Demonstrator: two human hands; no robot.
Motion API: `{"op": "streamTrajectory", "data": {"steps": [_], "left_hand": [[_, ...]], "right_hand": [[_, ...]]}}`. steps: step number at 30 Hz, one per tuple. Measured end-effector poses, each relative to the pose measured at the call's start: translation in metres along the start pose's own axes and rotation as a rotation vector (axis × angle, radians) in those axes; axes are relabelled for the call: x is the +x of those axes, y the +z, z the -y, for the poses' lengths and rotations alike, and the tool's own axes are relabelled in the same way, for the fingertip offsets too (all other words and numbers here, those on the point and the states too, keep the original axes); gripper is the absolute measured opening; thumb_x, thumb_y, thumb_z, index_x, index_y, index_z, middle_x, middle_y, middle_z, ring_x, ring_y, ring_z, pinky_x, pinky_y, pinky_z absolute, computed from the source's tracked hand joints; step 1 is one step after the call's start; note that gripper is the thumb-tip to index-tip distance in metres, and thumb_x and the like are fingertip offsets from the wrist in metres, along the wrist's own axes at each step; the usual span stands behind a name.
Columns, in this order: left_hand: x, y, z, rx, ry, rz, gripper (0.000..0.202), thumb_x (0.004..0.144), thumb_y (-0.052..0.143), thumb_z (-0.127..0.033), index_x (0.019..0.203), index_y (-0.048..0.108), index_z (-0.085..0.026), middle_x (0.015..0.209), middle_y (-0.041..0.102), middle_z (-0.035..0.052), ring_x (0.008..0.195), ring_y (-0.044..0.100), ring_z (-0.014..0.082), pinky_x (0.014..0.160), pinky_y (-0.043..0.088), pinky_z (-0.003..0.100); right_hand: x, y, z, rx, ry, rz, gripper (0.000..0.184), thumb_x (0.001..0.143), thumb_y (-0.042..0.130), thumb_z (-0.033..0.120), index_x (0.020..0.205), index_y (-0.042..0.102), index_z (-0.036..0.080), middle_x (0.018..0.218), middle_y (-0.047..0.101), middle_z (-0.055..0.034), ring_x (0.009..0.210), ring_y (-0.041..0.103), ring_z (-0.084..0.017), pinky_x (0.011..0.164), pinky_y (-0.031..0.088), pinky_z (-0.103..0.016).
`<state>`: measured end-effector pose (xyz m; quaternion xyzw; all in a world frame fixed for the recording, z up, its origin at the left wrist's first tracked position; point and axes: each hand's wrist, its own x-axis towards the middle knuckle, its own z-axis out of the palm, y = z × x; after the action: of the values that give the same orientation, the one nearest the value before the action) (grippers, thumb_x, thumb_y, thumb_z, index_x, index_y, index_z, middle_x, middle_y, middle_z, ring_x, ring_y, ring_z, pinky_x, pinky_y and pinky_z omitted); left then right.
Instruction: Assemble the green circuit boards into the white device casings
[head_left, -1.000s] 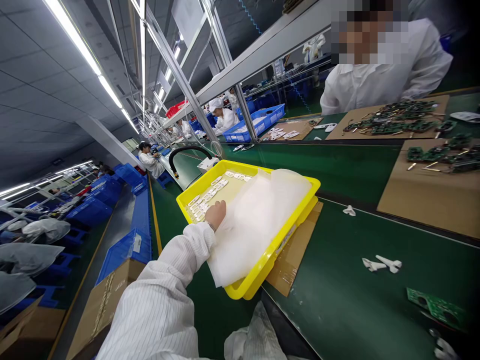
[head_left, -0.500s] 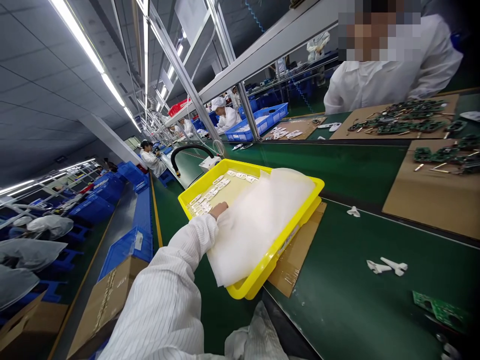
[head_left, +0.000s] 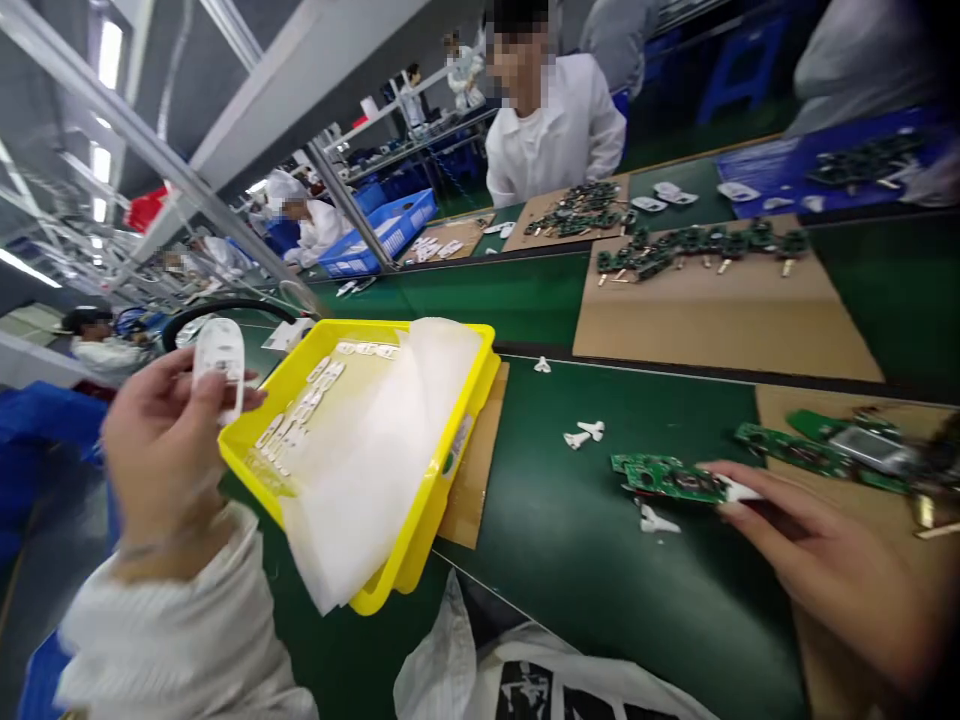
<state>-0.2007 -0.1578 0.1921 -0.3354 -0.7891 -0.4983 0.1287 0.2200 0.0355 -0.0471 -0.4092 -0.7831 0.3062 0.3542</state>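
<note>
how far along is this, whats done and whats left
Done, it seems: green circuit boards lie in a row on a cardboard sheet. In hand: the left hand holds a white plastic shell, and the right hand is at a green board on the mat. Left: white shells lie in the yellow tray, beside a translucent sheet.

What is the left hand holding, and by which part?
The left hand holds a white plastic casing by its lower end, between thumb and fingers.
</note>
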Motion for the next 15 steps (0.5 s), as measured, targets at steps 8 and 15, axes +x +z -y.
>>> {"op": "streamTrajectory", "data": {"steps": [8,15], "left_hand": [[-0.168,0.138,-0.038,-0.665,-0.651,1.116,0.034,0.083,0.065,-0.039,0.11,0.059,-0.019,0.086,0.073,0.0069,0.051,0.065,0.0134,0.046,0.051,0.023],[-0.205,0.242,-0.018,-0.872,-0.767,1.293,0.044,0.078,0.066,-0.036,0.115,0.06,-0.013,0.09,0.072,0.0094,0.067,0.07,0.0191,0.054,0.054,0.024]], "right_hand": [[0.006,-0.012,0.003,0.102,0.145,-0.166,0.021,0.086,0.066,0.028,0.107,0.072,0.029,0.108,0.073,-0.0073,0.086,0.072,-0.024,0.075,0.059,-0.035],[0.016,-0.044,0.012,0.012,-0.096,-0.006,0.021,0.09,0.061,0.026,0.11,0.069,0.026,0.107,0.072,-0.0058,0.096,0.069,-0.022,0.083,0.057,-0.032]]}}
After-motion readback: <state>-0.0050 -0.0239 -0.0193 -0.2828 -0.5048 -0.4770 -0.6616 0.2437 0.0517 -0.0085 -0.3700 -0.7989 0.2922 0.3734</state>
